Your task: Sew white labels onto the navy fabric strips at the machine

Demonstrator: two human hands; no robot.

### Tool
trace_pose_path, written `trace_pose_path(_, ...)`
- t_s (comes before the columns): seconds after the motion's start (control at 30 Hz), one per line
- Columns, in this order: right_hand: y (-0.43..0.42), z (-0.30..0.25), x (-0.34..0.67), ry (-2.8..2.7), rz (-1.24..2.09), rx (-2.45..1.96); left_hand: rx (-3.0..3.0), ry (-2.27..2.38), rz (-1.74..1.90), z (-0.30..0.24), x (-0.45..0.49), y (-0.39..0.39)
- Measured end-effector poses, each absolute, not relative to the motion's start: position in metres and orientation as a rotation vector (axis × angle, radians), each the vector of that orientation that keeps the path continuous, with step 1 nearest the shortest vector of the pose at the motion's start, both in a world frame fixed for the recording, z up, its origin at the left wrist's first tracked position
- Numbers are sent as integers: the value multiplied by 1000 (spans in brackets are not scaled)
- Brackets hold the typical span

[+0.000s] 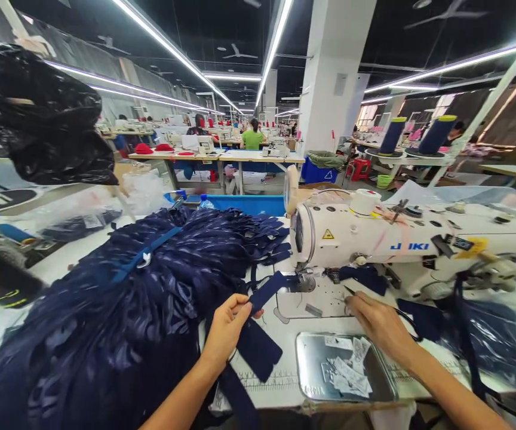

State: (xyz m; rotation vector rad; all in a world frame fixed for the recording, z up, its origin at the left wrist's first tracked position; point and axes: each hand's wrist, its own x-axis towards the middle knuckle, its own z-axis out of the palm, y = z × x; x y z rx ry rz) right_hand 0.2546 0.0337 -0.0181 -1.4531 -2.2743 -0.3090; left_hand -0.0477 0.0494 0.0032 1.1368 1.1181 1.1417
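Observation:
My left hand (229,328) pinches a flat navy fabric strap (267,292) between thumb and fingers. The strap's end points toward the needle area of a white sewing machine (347,230). Below that hand hangs another navy strap end (260,349). My right hand (377,322) is closed over the machine bed, right of the needle. From its fingertips juts a slim dark pointed tool (350,291), mostly hidden by the hand. Just below, a metal tray (316,373) holds loose white labels (350,370).
A big tied heap of navy straps (119,310) covers the table's left side. Upper left hangs a black plastic bag (43,113). Thread cones (437,136) stand behind the machine. More navy pieces in clear plastic (495,334) lie at right. A person in green (252,138) sits farther off.

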Motion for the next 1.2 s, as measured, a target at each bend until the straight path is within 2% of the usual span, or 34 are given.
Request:
trace_pose_path(0.1,21,-8,210,-2306,-151,-1142,1038,1098,1152,3,-45,46)
trace_pose_path(0.23,24,4,152,-2380,-140,-984,1020,1097,1206,5,-43,43)
trace_pose_path(0.6,44,-3,118,-2366,-246,-1014,1086,1099,1299,5,-42,42)
trace_pose_path(0.83,44,-4,116,-2339,-177,-1016,1188,1120,1317,2,-42,42)
trace_pose_path(1.03,44,-5,113,-2121,245,-892,1164,1065,1280,1,-41,42)
trace_pose_path(1.2,43,-1,107,-1908,632,-1026,1221,1100,1242,2,-39,42)
